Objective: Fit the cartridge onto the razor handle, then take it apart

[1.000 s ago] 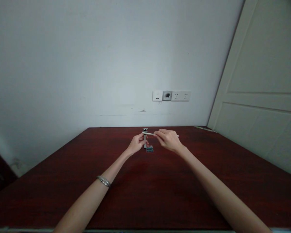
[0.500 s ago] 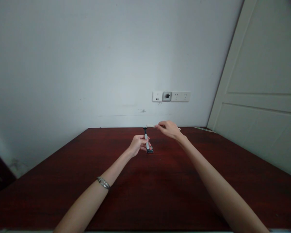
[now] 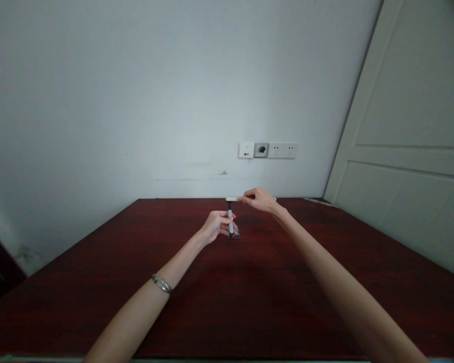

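My left hand (image 3: 214, 226) is closed around a slim grey-and-black stand-like thing (image 3: 230, 220), held upright by its grey stem. Its dark, flat foot (image 3: 235, 235) shows below my fingers at the table. From my right hand (image 3: 260, 199), pinched shut, a slim white brush-like stick (image 3: 232, 199) points left and lies across the stand's black top, seemingly touching it. A small white ring at the stick's other end shows past the back of my right hand. The middle of the stick is hidden by my fingers, and its exact kind is too small to tell.
Under my hands is a dark red wooden table (image 3: 196, 312). Behind it rises a white wall with a row of sockets (image 3: 283, 150). A pale panelled door (image 3: 408, 126) stands at the right. A thin flat strip (image 3: 320, 202) lies at the table's back right edge.
My right hand has moved slightly left and down, bringing the white stick onto the black top of the stand. My left hand keeps its hold, nearly still.
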{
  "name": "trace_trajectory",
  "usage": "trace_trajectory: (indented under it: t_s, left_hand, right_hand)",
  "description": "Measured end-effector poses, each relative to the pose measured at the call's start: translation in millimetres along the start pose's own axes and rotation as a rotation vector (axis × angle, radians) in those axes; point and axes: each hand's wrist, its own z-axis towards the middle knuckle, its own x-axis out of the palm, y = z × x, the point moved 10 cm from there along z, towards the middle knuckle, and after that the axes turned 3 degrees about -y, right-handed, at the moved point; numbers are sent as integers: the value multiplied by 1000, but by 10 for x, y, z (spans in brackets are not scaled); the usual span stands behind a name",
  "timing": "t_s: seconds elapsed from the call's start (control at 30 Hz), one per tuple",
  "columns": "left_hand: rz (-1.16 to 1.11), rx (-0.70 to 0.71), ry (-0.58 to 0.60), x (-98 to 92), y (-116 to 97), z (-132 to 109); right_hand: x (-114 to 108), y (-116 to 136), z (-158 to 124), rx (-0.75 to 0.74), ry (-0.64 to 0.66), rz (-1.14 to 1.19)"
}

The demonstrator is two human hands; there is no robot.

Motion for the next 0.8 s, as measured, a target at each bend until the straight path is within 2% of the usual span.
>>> trace_trajectory:
  t_s: [0.13,0.27,0.37,0.5,0.6,0.7,0.8]
  left_hand:
    - [6,4,6,-5,9,7]
    - [9,10,17,-12,19,15]
    - [20,11,11,-26,30,23]
    - [36,16,9,-32,25,21]
    - [71,26,15,-29,12,14]
    - [154,84,-6,-57,-24,28]
    - [271,236,-89,-144,-133,46]
  right_hand:
    - [-47,-44,-10,27,-65,-10]
    - [-19,-22,-25,3,-38,3]
    - [-52,-47,-34,25,-74,-9]
    - [23,-48,-34,-1,-19,44]
    - [-32,-141,-31,51,-81,31]
    - [-96,-137,-50,28,-113,143]
    - [-162,5,-131,-60,-96,349]
